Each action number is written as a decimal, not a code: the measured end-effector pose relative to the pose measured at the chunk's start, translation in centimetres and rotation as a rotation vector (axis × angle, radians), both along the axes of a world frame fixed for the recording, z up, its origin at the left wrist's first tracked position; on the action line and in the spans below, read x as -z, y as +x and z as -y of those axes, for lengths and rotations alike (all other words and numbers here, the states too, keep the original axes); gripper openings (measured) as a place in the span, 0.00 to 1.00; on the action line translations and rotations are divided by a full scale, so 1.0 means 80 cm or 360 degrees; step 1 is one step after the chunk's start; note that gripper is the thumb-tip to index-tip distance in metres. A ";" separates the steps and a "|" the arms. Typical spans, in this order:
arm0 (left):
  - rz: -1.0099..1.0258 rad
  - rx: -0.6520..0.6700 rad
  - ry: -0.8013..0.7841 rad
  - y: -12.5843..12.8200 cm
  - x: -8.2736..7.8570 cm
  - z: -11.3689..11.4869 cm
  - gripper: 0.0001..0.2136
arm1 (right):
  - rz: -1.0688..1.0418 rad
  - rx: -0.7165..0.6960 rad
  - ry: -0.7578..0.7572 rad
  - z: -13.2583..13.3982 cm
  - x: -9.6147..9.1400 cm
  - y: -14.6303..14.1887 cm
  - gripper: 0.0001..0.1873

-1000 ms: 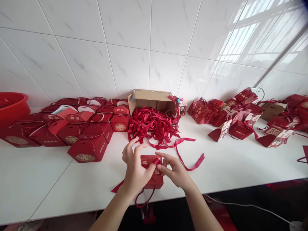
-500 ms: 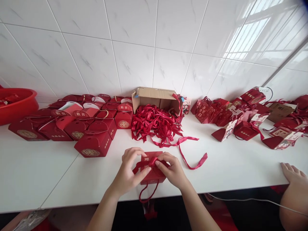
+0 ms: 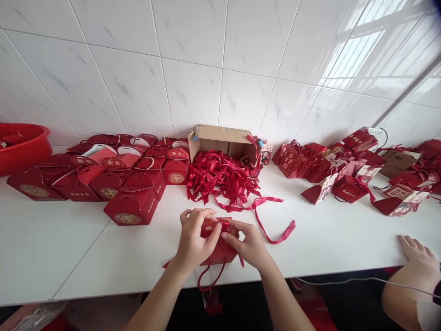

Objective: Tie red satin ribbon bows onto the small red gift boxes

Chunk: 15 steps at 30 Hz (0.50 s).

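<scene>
A small red gift box [image 3: 220,250] sits at the near edge of the white table [image 3: 330,239], directly in front of me. My left hand [image 3: 195,239] and my right hand [image 3: 246,243] are both closed on a red ribbon [image 3: 217,226] that runs across the top of the box. Ribbon ends stick out below the box, and a red cord loop [image 3: 208,278] hangs over the table edge. Just behind lies a loose heap of red ribbons [image 3: 223,177] spilling from an open cardboard box [image 3: 220,140].
Rows of red gift boxes [image 3: 131,207] stand on the left, beside a red basin [image 3: 20,147]. Red gift bags [image 3: 344,177] lie in a jumble on the right. Another person's hand [image 3: 415,250] rests flat on the table edge at the far right.
My spread fingers have closed onto the ribbon over the box, drawing it tighter on top. Another person's hand has come to rest on the table edge at the right.
</scene>
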<state>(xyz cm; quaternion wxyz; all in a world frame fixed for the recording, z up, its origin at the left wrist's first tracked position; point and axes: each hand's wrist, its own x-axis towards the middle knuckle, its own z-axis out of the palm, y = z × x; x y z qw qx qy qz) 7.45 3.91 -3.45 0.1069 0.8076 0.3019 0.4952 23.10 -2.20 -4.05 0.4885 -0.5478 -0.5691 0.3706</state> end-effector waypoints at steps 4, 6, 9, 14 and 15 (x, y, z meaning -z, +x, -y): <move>0.0024 0.0080 -0.0279 -0.015 0.001 0.002 0.10 | -0.0032 0.0032 0.0194 -0.008 0.006 -0.010 0.07; 0.0068 0.0093 -0.0564 -0.029 0.007 0.000 0.08 | -0.0038 0.0039 0.0243 -0.008 0.010 -0.010 0.08; 0.0101 0.0079 -0.1130 -0.045 0.023 -0.005 0.08 | 0.0135 -0.0015 0.0210 -0.005 0.013 -0.004 0.12; 0.0041 0.0338 -0.1677 -0.049 0.038 -0.008 0.16 | 0.0226 -0.0055 0.0170 -0.003 0.010 0.001 0.12; 0.0038 0.0372 -0.1713 -0.050 0.036 -0.008 0.17 | 0.0198 -0.0041 0.0161 -0.003 0.010 -0.001 0.11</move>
